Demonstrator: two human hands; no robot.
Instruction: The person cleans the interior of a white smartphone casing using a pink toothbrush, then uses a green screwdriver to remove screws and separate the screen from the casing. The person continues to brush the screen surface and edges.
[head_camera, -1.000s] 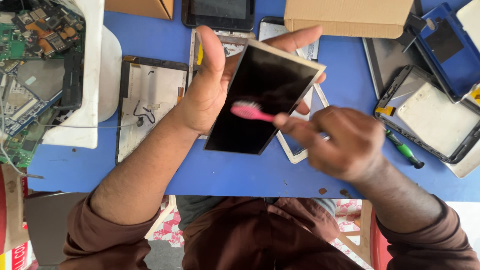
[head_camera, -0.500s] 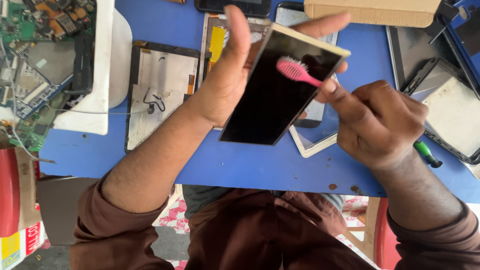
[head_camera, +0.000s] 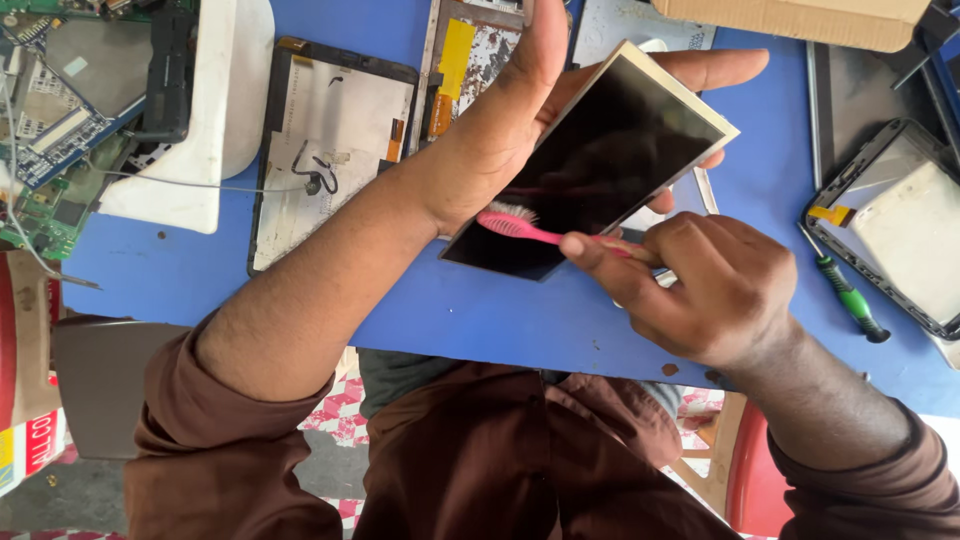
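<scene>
At the far left of the blue table (head_camera: 480, 320), a green circuit board (head_camera: 45, 150) lies beside a white tray (head_camera: 190, 170), both well left of the dark screen panel (head_camera: 590, 165) you are holding. Nearer to that panel, still on its left, an opened tablet back (head_camera: 325, 140) lies flat, with a yellow-taped frame (head_camera: 465, 60) just beyond it.

Your left hand (head_camera: 510, 130) holds the screen panel tilted above the table: your thumb lies along its left edge and your fingers (head_camera: 715, 70) wrap behind it, their tips showing past the upper right edge. The panel is a dark, glossy rectangle with a pale rim.

Your right hand (head_camera: 715, 285), just below and right of the panel, pinches a pink toothbrush (head_camera: 525, 228) between thumb and curled fingers. Its bristled head rests on the panel's lower left corner.

Right of the panel a green-handled screwdriver (head_camera: 850, 298) lies on the table, next to another opened tablet (head_camera: 900, 235). A cardboard box (head_camera: 800, 18) sits above the panel's right side.
</scene>
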